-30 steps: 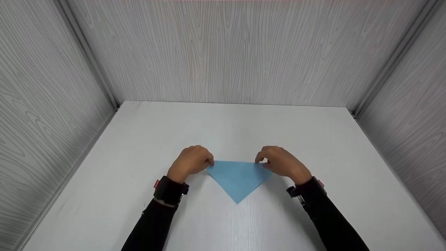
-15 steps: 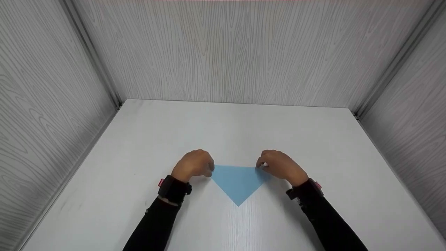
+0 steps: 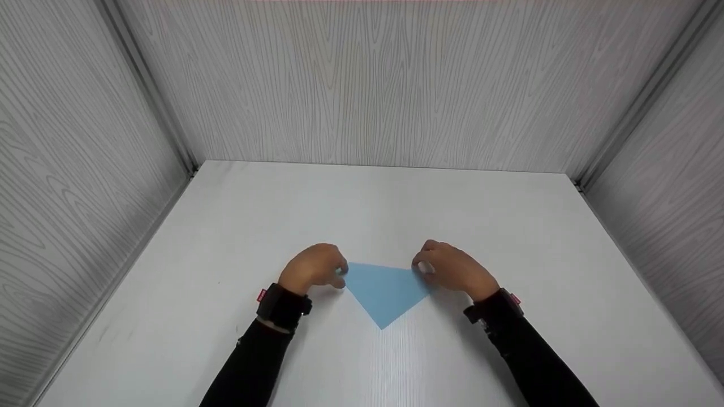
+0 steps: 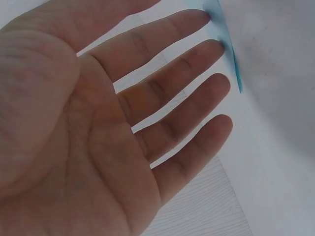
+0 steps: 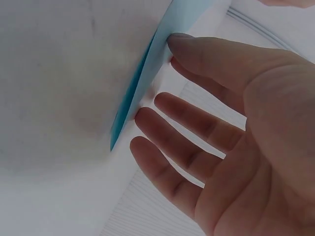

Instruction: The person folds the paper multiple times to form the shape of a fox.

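Observation:
A light-blue sheet of paper (image 3: pixel 384 291), folded into a triangle, has its long edge away from me and its point toward me. My left hand (image 3: pixel 314 268) is at its left corner, thumb apart from the forefinger. In the left wrist view its fingers are spread and nearly straight, two fingertips (image 4: pixel 216 45) touching the blue paper (image 4: pixel 225 34). My right hand (image 3: pixel 457 271) pinches the right corner between thumb and forefinger. In the right wrist view the thumb lies on the paper (image 5: pixel 147 73), the other fingers stay loose, and two layers show slightly parted at the edge.
Under the hands is a white tabletop (image 3: pixel 362 215). A pale wood-grain panel (image 3: pixel 362 85) rises behind it, with similar side panels at left (image 3: pixel 68 169) and right (image 3: pixel 667 169). Both wrists carry black straps (image 3: pixel 281 307).
The paper's point has shifted slightly left and away from me, and the sheet is now a little tilted. My left thumb has parted from the forefinger; the right hand still pinches its corner.

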